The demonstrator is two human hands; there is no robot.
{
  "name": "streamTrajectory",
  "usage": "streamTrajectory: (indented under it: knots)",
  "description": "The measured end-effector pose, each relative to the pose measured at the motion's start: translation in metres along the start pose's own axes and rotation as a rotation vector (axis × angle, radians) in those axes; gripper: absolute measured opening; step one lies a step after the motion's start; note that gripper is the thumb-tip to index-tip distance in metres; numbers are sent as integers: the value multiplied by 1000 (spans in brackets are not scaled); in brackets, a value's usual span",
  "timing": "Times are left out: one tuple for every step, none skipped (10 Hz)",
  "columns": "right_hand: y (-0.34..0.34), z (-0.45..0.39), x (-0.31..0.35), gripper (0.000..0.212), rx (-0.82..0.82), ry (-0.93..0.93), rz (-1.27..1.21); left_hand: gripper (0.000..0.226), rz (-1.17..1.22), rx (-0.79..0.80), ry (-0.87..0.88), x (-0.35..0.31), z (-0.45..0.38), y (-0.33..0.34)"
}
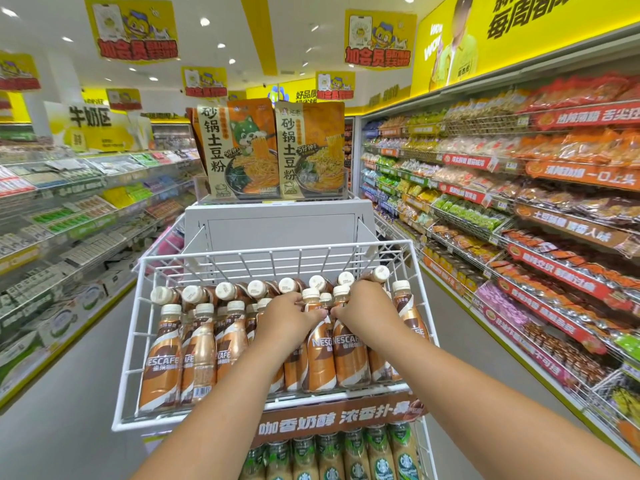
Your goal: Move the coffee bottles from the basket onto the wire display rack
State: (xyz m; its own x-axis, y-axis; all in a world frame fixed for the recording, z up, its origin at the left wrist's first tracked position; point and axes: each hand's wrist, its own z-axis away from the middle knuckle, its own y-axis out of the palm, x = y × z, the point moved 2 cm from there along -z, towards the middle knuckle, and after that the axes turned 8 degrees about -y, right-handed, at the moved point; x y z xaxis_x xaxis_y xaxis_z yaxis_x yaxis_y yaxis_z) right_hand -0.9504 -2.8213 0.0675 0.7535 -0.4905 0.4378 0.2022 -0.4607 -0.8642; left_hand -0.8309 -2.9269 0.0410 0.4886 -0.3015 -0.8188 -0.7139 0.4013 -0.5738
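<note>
- Two hands are working side by side among the coffee bottles (320, 355) standing in the white wire display rack (145, 341) at the end of a shop aisle.
- Left hand (285, 318) is lying over the bottle shoulders at 10 o'clock from the front pair, its fingers (313, 315) curling round a capped neck.
- Right hand (367, 313) is gripping the neighbouring bottle's neck at 2 o'clock, fingers bent round it.
- Front pair is standing upright, long axes vertical, caps pointing to 12 o'clock, directly beneath both sets of fingers; each hand looks equally near its own bottle.
- Further bottles are lying tilted along the rack's rear row at 12 o'clock.
- Green-labelled bottles (377, 455) are filling the tier below at 6 o'clock.
- Basket is not showing anywhere.
</note>
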Motion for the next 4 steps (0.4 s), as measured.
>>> streamTrajectory:
  knots:
    - [-3, 3, 1, 34, -1, 2, -18, 76, -13, 17, 15, 0, 1, -1]
    - [-5, 10, 0, 41, -19, -40, -38, 68, -93, -9, 101, 3, 4, -9]
    - [-4, 20, 0, 45, -46, -91, 11, 63, -258, -92, 215, 8, 8, -17]
    - [4, 34, 4, 50, -90, -165, 110, 62, -472, -164, 374, 20, 13, -28]
